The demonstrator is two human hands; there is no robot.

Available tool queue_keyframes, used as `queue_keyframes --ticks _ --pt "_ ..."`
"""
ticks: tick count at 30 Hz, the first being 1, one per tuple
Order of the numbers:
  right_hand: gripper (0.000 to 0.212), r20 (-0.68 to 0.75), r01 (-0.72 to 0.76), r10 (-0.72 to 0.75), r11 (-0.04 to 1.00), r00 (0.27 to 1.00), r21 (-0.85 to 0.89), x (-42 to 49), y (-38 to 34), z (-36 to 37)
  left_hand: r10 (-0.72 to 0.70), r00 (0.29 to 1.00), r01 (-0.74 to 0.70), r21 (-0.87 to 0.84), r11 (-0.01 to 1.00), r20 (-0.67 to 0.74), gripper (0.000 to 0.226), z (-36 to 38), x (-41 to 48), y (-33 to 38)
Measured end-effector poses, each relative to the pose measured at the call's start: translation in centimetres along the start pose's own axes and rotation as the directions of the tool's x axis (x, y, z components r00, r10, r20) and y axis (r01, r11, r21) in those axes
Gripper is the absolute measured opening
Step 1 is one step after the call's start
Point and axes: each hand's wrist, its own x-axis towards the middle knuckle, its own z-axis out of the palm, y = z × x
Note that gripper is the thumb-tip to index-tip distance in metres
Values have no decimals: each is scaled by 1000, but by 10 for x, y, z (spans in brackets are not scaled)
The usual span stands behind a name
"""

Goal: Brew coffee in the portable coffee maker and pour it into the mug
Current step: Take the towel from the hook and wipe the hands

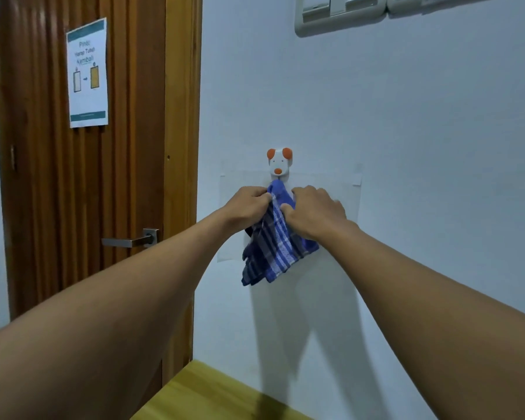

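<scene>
A blue plaid cloth point(273, 247) hangs on the white wall from a dog-shaped hook point(279, 164) with orange ears and nose. My left hand point(249, 204) grips the cloth's upper left side just below the hook. My right hand point(314, 210) pinches its upper right side with thumb and fingers. Both arms stretch out towards the wall. No coffee maker or mug is in view.
A wooden door point(82, 177) with a metal lever handle point(131, 239) and a paper notice point(87, 72) stands to the left. A switch plate point(346, 13) is high on the wall. A yellow wooden tabletop corner point(206, 395) lies below.
</scene>
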Motion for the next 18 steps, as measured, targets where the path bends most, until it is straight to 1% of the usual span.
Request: queue_keyframes --ticks 2,5,8,12,16,18 --pt "39 32 -3 2 999 999 47 -5 1 -1 41 999 -41 1 999 -15 30 1 -6 4" --pt "36 56 1 -6 996 998 86 -12 0 -2 56 998 -56 16 998 -1 35 0 -13 8" --pt "37 38 -1 -4 992 999 129 -22 0 -6 61 998 -61 41 997 21 41 -1 -23 8" --pt "37 -11 2 -1 987 1000 162 -43 2 -10 89 996 -90 100 991 9 42 -2 -43 6" --pt "44 -76 -7 23 979 997 202 -88 4 -17 83 997 -83 152 985 8 51 0 -87 5" --pt "43 -77 0 19 968 997 249 -120 4 -21 85 995 -90 139 986 42 53 2 -121 4"
